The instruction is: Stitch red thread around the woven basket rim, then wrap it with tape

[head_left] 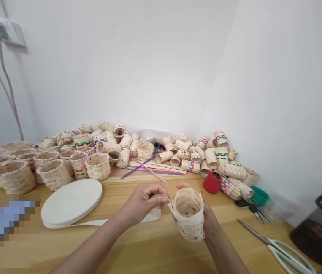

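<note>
A small woven basket (191, 224) of pale strips is tilted toward me above the table, its round mouth facing up. My right hand (210, 219) is wrapped round its right side and back, with some fingers hidden behind it. Between thumb and forefinger my left hand (152, 198) pinches a white ribbon (171, 207), just left of the basket's rim. That ribbon lies around the front of the rim. From my left hand it runs back under the wrist to a large flat roll of white ribbon (72, 201) on the table.
Finished-looking woven baskets (54, 173) stand at the left, and more lie piled along the wall. Coloured strips (149, 169) lie at the back. A red thread spool (212, 182), green roll (259, 195), scissors (275, 243) and dark jug (320, 232) are at right.
</note>
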### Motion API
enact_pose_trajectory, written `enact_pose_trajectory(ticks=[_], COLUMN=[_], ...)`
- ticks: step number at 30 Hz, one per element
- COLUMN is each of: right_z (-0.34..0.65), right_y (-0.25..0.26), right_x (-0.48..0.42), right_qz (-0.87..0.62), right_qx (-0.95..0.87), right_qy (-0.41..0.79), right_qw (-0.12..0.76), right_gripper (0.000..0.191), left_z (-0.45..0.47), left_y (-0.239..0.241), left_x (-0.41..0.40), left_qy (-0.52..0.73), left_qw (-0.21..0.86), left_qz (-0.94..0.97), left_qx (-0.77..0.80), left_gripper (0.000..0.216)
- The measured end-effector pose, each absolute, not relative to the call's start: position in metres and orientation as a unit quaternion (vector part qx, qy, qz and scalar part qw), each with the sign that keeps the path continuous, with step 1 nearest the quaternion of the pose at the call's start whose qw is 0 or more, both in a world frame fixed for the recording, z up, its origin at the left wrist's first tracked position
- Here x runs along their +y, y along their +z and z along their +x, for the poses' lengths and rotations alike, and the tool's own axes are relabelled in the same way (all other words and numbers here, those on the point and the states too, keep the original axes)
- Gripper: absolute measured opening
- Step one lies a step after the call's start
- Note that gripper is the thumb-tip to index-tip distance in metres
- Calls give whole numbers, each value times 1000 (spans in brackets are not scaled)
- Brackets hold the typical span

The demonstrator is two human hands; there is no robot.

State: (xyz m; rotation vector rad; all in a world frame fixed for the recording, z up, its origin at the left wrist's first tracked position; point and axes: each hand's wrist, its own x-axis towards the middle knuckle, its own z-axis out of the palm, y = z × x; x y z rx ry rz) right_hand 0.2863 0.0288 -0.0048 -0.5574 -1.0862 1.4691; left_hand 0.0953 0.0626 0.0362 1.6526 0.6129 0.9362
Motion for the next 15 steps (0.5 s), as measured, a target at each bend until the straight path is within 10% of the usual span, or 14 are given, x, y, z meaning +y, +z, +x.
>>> enact_pose_trajectory(ticks=[15], right_z=[289], right_y=[-14], right_x=[31], right_qz=[-181], right_qx=[-462], right_qy=[679], right_qw=[541], right_gripper=[71], left_z=[91], left_y=[45], left_x=[59], left_qy=[392], left_qw=[520], left_qz=[727], left_qx=[215], left_gripper=[16])
